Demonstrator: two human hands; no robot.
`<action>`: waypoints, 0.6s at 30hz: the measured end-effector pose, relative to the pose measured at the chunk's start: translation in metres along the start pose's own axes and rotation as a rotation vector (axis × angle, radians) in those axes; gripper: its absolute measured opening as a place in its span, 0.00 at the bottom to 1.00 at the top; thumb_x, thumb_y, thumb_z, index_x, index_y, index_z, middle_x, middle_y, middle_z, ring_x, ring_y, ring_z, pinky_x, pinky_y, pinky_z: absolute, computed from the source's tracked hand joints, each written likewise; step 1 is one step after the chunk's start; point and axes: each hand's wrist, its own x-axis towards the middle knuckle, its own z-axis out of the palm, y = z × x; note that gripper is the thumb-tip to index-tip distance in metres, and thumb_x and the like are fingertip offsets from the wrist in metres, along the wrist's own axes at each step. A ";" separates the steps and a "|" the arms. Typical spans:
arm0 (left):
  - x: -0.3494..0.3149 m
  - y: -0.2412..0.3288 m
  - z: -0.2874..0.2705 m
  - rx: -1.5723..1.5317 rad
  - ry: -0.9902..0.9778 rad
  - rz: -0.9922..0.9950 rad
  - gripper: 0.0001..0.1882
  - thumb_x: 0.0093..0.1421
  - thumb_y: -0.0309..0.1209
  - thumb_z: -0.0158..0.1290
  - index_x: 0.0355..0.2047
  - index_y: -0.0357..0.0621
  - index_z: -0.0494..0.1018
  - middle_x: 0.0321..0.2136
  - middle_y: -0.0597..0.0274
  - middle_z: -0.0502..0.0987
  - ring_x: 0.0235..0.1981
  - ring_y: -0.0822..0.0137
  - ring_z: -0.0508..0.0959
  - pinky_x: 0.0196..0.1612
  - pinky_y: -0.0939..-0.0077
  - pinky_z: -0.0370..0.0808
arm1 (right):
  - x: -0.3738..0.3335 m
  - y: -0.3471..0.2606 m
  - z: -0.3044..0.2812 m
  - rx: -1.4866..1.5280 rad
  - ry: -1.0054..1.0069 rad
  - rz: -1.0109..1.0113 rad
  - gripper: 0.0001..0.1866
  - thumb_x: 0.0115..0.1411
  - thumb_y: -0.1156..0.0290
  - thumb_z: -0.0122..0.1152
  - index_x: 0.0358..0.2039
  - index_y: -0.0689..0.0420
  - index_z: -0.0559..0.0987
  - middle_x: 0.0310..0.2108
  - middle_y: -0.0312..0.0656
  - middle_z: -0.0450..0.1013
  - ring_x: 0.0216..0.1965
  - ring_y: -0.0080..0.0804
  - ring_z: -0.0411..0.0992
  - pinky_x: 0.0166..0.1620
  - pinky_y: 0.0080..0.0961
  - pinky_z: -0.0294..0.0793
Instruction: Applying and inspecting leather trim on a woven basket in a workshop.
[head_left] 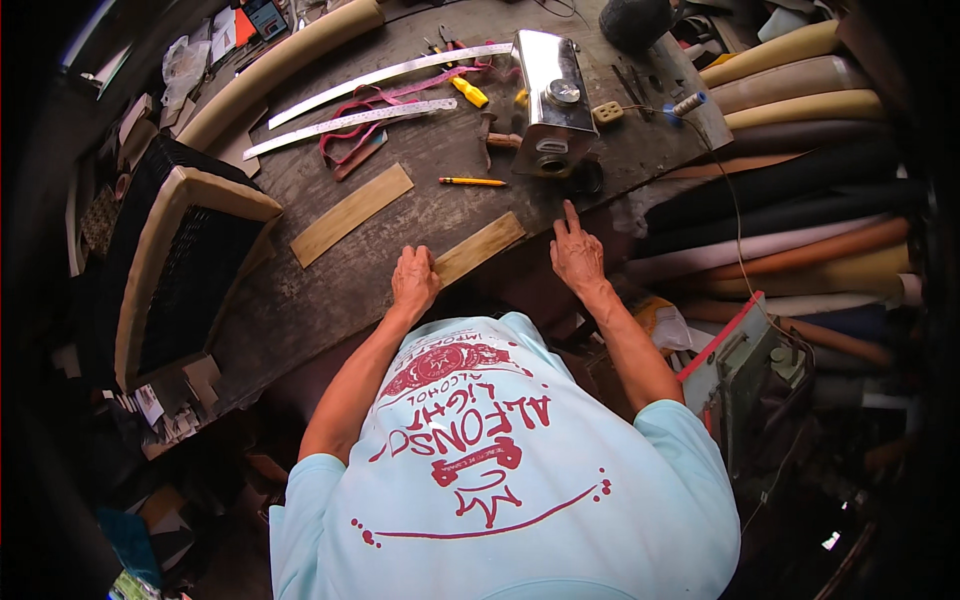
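Fingers bent and bunched, your left hand covered the lower-left end of the near wooden strip, which lay flat along the front edge of the worktable; whether they pinched it or merely pressed, I could not tell. Your right hand had its fingers apart, forefinger extended, holding nothing visible. Both strips looked already cut, so that part seemed done; the near one appeared still in hand, while the far wooden strip lay untouched, as did the pencil and metal rulers.
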 end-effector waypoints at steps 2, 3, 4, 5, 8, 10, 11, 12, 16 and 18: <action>-0.002 -0.005 0.000 -0.013 0.004 0.004 0.08 0.50 0.21 0.48 0.32 0.41 0.67 0.33 0.47 0.69 0.36 0.46 0.72 0.39 0.54 0.70 | 0.010 -0.001 -0.016 0.106 0.151 -0.009 0.13 0.53 0.73 0.59 0.39 0.60 0.71 0.63 0.53 0.56 0.35 0.49 0.76 0.39 0.41 0.76; -0.002 -0.008 -0.001 -0.024 0.005 0.001 0.08 0.51 0.21 0.48 0.33 0.41 0.67 0.34 0.48 0.69 0.37 0.47 0.72 0.40 0.56 0.70 | 0.016 -0.002 -0.020 0.104 0.156 -0.010 0.13 0.53 0.73 0.59 0.39 0.60 0.71 0.63 0.53 0.56 0.35 0.49 0.76 0.39 0.41 0.76; 0.000 -0.009 0.000 -0.025 0.009 0.008 0.08 0.51 0.21 0.48 0.33 0.41 0.67 0.34 0.48 0.69 0.37 0.47 0.72 0.40 0.56 0.70 | 0.022 -0.002 -0.024 0.151 0.174 -0.063 0.13 0.53 0.73 0.59 0.39 0.60 0.70 0.63 0.53 0.56 0.35 0.50 0.75 0.39 0.42 0.76; 0.002 -0.010 -0.001 -0.083 0.004 -0.056 0.08 0.52 0.21 0.47 0.33 0.40 0.68 0.34 0.48 0.69 0.37 0.47 0.72 0.40 0.57 0.71 | 0.028 -0.003 -0.026 0.199 0.191 -0.118 0.13 0.52 0.73 0.59 0.39 0.60 0.70 0.63 0.53 0.56 0.35 0.52 0.75 0.40 0.43 0.76; 0.001 -0.019 -0.008 -0.195 0.096 -0.127 0.09 0.53 0.20 0.45 0.36 0.38 0.69 0.35 0.47 0.69 0.37 0.49 0.73 0.41 0.59 0.71 | 0.052 0.000 -0.021 0.155 0.132 -0.144 0.14 0.52 0.71 0.62 0.38 0.59 0.71 0.62 0.55 0.57 0.37 0.54 0.74 0.41 0.45 0.75; -0.009 -0.028 -0.014 -0.238 0.213 -0.151 0.10 0.54 0.19 0.44 0.37 0.37 0.69 0.36 0.47 0.69 0.37 0.50 0.74 0.42 0.59 0.72 | 0.065 0.001 -0.022 0.139 0.017 -0.133 0.15 0.51 0.68 0.65 0.37 0.59 0.72 0.60 0.56 0.60 0.38 0.54 0.74 0.42 0.46 0.75; -0.014 -0.035 -0.019 -0.212 0.250 -0.167 0.11 0.55 0.19 0.44 0.38 0.36 0.70 0.36 0.47 0.69 0.38 0.51 0.74 0.42 0.60 0.72 | 0.078 -0.002 -0.023 0.114 -0.097 -0.110 0.17 0.50 0.66 0.67 0.36 0.58 0.73 0.57 0.57 0.62 0.40 0.55 0.74 0.43 0.47 0.75; -0.022 -0.042 -0.025 -0.183 0.290 -0.186 0.11 0.55 0.19 0.45 0.40 0.35 0.70 0.37 0.47 0.69 0.38 0.52 0.74 0.42 0.61 0.72 | 0.086 0.004 -0.021 0.099 -0.161 -0.066 0.20 0.46 0.61 0.71 0.35 0.58 0.75 0.52 0.57 0.66 0.41 0.55 0.74 0.43 0.48 0.74; -0.062 -0.072 -0.054 -0.107 0.286 -0.324 0.13 0.56 0.23 0.48 0.42 0.37 0.67 0.42 0.48 0.65 0.42 0.49 0.73 0.43 0.59 0.72 | 0.111 0.012 -0.031 0.014 -0.337 -0.048 0.24 0.39 0.50 0.74 0.27 0.57 0.78 0.32 0.49 0.75 0.38 0.49 0.74 0.38 0.44 0.73; -0.093 -0.099 -0.068 -0.086 0.359 -0.447 0.13 0.56 0.23 0.49 0.42 0.37 0.67 0.42 0.48 0.65 0.41 0.50 0.74 0.42 0.59 0.73 | 0.115 0.012 -0.035 0.002 -0.404 -0.049 0.25 0.38 0.49 0.75 0.23 0.57 0.78 0.31 0.49 0.75 0.38 0.49 0.74 0.37 0.43 0.72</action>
